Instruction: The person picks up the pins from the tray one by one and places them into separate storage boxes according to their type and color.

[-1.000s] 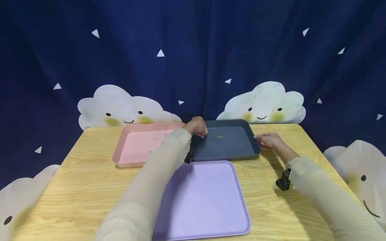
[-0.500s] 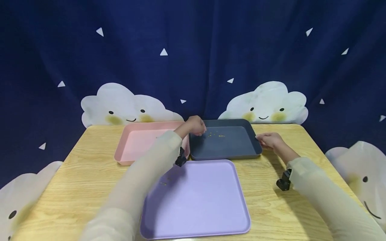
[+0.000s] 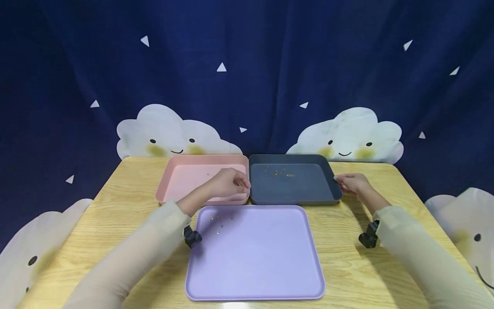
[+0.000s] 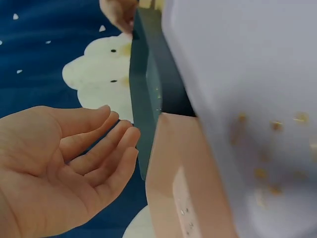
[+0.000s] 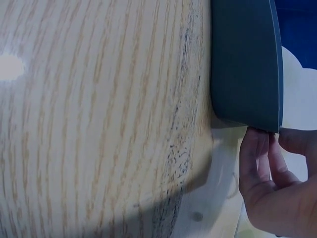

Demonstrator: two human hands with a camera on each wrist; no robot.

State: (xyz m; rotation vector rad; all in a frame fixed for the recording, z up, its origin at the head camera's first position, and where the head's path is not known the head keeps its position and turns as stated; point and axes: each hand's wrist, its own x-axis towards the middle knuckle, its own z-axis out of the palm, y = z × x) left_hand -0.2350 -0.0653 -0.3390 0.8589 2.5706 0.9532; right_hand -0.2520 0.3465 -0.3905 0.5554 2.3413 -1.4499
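Observation:
My left hand (image 3: 230, 182) is over the right part of the pink tray (image 3: 164, 178). In the left wrist view its fingers (image 4: 106, 153) are loosely bent, with nothing between them. My right hand (image 3: 352, 182) pinches the right rim of the dark grey tray (image 3: 293, 195); the right wrist view has the thumb at the rim and fingers (image 5: 252, 153) against the outer wall. Inside the dark tray lie small gold bits and a gold paper clip (image 3: 290, 175). More gold bits (image 3: 218, 232) lie at the back left of the lavender tray (image 3: 258, 257).
The pink and dark trays stand side by side at the back of the wooden table (image 3: 131, 206), with the lavender tray in front. A clip (image 3: 210, 174) shows in the pink tray, partly beside my hand. A blue curtain (image 3: 247, 86) with clouds hangs behind.
My left hand has moved from over the dark tray left and towards me, uncovering the lavender tray's gold bits. The right hand stays at the dark tray's rim. The head view shifts slightly.

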